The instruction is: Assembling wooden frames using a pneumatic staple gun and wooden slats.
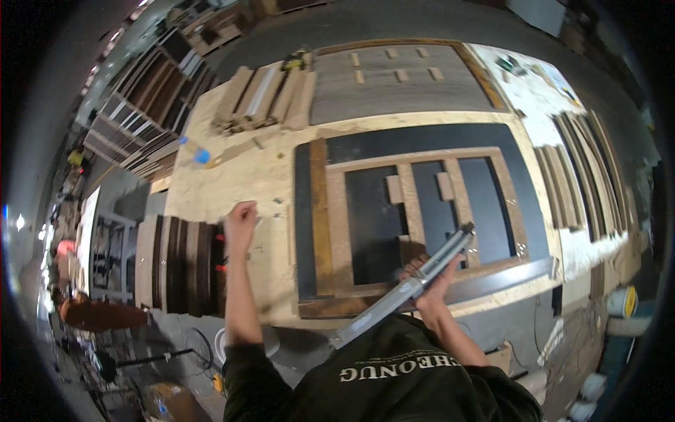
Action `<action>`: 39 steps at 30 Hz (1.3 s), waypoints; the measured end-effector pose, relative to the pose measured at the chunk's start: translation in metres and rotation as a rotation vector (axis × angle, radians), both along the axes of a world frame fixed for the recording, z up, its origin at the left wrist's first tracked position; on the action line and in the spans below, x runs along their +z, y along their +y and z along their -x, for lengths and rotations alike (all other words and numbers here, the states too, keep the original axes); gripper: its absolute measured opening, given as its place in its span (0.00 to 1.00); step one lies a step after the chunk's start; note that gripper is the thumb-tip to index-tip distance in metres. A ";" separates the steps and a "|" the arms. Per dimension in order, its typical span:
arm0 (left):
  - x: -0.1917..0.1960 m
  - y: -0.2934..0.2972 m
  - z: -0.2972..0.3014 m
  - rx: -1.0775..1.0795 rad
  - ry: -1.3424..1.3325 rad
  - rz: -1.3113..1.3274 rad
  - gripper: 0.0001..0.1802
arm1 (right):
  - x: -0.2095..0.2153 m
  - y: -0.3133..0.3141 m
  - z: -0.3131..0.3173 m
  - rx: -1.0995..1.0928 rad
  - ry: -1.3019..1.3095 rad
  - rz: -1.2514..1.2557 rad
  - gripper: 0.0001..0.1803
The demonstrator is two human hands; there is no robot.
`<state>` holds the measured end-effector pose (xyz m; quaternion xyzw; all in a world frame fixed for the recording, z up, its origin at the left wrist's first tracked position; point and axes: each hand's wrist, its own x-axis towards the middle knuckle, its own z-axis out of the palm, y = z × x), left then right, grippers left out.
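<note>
My right hand (pixel 437 281) is wrapped round a long, slim grey metal bar-like tool (pixel 404 290). It slants from close to my body up to a dark tip over the near right part of a pale wooden frame (pixel 413 211). The frame has several bars and lies on a dark panel (pixel 351 143). My left hand (pixel 241 219) is raised over the pale bench top (pixel 271 169), left of the panel. Its fingers are curled together; whether something small is in them cannot be seen. Short wooden blocks (pixel 446 187) sit against the frame's inner bars.
Stacked wooden strips (pixel 264 98) lie at the back left of the bench, by a blue-capped bottle (pixel 202 156). A grey-brown panel (pixel 415 88) with small blocks lies beyond. More strips (pixel 590 176) rest at right; dark-edged boards (pixel 183 264) stand at left.
</note>
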<state>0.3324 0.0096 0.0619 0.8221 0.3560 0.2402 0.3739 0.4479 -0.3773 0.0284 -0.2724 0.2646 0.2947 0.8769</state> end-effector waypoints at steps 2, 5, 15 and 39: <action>-0.049 0.030 0.004 -0.013 0.036 -0.162 0.08 | -0.001 -0.002 0.001 0.048 0.014 -0.055 0.41; -0.081 0.023 -0.022 0.015 0.354 -0.210 0.12 | -0.012 -0.011 -0.001 0.044 0.035 -0.100 0.45; -0.128 0.048 -0.010 0.276 0.833 -0.492 0.11 | -0.049 -0.030 -0.012 -0.029 -0.021 -0.127 0.48; 0.093 -0.255 -0.055 -0.981 0.085 -0.093 0.07 | -0.017 -0.017 0.013 0.169 -0.264 0.115 0.44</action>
